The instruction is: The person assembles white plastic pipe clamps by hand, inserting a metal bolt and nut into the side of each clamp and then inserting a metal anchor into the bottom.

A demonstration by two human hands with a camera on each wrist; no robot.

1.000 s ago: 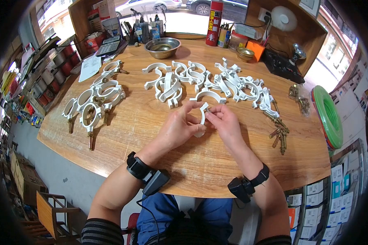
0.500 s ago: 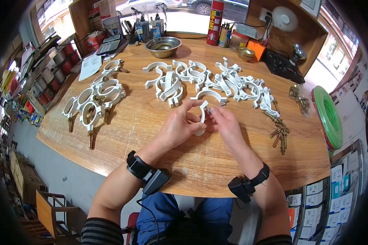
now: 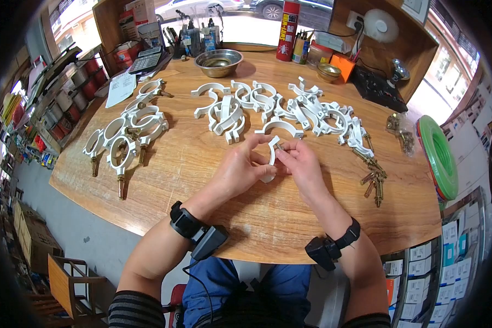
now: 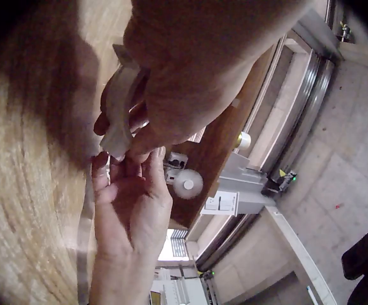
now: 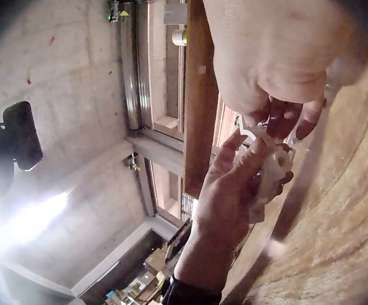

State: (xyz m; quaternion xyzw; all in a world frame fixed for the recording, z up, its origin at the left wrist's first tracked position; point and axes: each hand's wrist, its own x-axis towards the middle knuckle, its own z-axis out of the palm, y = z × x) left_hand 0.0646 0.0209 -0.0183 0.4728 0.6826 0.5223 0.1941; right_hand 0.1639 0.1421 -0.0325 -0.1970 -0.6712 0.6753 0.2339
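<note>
My left hand (image 3: pixel 236 168) grips a white plastic half-ring pipe clamp (image 3: pixel 272 154), thumb at its lower end and index finger near its top. Over the table, the clamp stands on edge, its curve also plain in the left wrist view (image 4: pixel 118 98). A small metal screw (image 3: pixel 280 146) pokes out at the clamp's upper ear, and my right hand (image 3: pixel 303 168) pinches it between thumb and fingertips. In the right wrist view, the right fingertips meet the clamp's end, partly hiding the screw. Another half clamp (image 3: pixel 279 128) lies just beyond my hands.
A heap of white half clamps (image 3: pixel 306 112) spreads behind my hands. Joined ring clamps with brass-coloured bolts (image 3: pixel 121 186) lie at left. Loose anchor bolts (image 3: pixel 378 183) lie at right, near a plastic bag of hardware (image 3: pixel 403 136). A metal bowl (image 3: pixel 218 63) stands at the back.
The right fingers shift slightly about the screw at the clamp's ear, curling in and then drawing back a little. The left hand keeps its hold on the clamp almost unmoved.
</note>
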